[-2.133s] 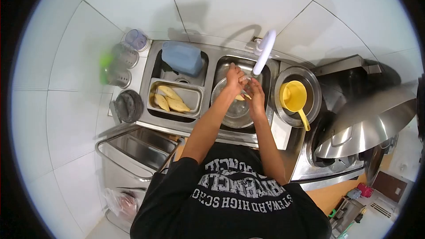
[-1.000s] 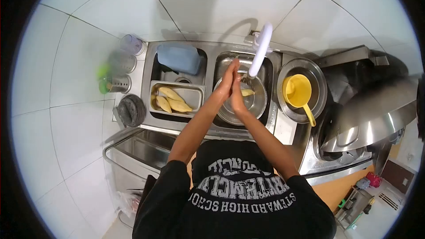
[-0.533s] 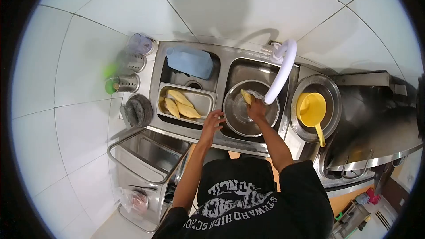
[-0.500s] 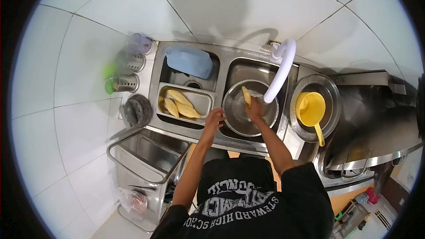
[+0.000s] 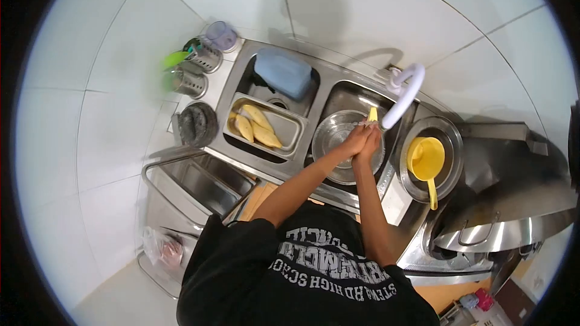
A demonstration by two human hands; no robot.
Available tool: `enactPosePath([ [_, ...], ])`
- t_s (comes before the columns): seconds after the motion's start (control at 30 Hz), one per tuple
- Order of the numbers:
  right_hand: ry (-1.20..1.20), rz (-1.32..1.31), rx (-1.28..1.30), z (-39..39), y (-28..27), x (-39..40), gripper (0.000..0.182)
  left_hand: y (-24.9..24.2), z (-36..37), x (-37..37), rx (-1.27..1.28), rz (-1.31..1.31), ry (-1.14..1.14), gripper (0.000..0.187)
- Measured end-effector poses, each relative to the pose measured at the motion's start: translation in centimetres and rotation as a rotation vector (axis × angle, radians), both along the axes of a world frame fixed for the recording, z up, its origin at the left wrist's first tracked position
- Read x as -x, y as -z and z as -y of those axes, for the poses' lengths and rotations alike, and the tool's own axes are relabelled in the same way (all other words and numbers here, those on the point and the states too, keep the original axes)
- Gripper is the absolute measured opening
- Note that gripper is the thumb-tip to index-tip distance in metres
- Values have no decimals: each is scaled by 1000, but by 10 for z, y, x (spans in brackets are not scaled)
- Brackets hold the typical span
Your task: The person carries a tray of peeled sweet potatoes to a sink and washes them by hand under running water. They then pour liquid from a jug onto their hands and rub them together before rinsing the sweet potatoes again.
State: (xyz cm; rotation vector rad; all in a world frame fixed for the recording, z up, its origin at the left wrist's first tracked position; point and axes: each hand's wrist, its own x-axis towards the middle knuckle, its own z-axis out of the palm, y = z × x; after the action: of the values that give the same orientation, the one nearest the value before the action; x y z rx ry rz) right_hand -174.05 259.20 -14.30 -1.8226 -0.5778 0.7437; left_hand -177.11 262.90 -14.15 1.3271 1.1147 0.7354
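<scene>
Both my hands are together above a round metal bowl [image 5: 326,139] in the right sink basin, under the white curved faucet [image 5: 406,99]. My right hand [image 5: 370,147] is closed around a yellow tapered piece, which looks like a peeled sweet potato [image 5: 373,113]; only its upper tip shows. Against it from the left, my left hand [image 5: 355,140] is wrapped round the same piece. Water runs by the fingers, and some water lies in the bowl. More yellow sweet potatoes [image 5: 262,135] lie in a rectangular metal tray [image 5: 292,130] over the left basin.
A blue plastic jug [image 5: 283,72] lies in the left basin. At right, a yellow dipper [image 5: 426,156] sits in a metal basin [image 5: 454,145] beside a large wok [image 5: 507,211]. Perforated utensil holders [image 5: 191,83] and a stone mortar [image 5: 198,124] stand at left.
My left hand has moved right from the tray's side to join my right hand. The sweet potato has shifted up under the faucet, mostly covered by the hands. The view has turned slightly.
</scene>
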Motion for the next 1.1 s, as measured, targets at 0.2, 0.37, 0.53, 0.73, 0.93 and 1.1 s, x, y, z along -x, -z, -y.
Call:
enactPosePath([
  [0.2,154,-643,-214,2,-18,13,44,-12,5,7,-77,267,-24,53],
  [0.37,59,-440,-123,5,-29,12,39,-39,-16,28,490,362,-72,51],
  [0.53,-197,132,-11,19,-35,-8,42,-49,-12,45,749,572,53,42],
  [0.73,-364,377,-141,27,-70,-6,40,-53,-3,42,623,639,-125,35],
  [0.93,-447,203,-81,40,-72,-1,57,-56,-10,39,521,388,-159,33],
  [1.1,-268,-178,-78,26,-89,-2,37,-60,-7,46,446,569,28,28],
])
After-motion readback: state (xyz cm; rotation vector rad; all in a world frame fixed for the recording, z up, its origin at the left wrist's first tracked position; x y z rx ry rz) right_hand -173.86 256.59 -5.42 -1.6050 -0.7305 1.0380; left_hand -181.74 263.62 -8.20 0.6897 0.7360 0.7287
